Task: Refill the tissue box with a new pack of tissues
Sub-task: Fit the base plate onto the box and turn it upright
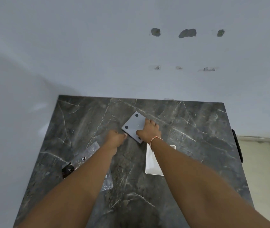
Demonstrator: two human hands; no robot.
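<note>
The tissue box [133, 123] lies bottom up on the dark marble table [196, 145], a light grey square face with black round feet at its corners. My right hand [149, 131] rests on its right side, fingers curled over the far edge and thumb on the near part. My left hand [115, 137] sits just left of the box with its fingers curled in, the thumb tip touching the near-left edge. A clear plastic tissue wrapper [90, 152] with black print lies at the left, partly under my left forearm.
A white rectangular tray-like piece [150, 163] lies flat on the table, partly hidden under my right forearm. A white wall with patched holes stands right behind the table. A black object [238, 145] hangs at the table's right edge, with tiled floor beyond.
</note>
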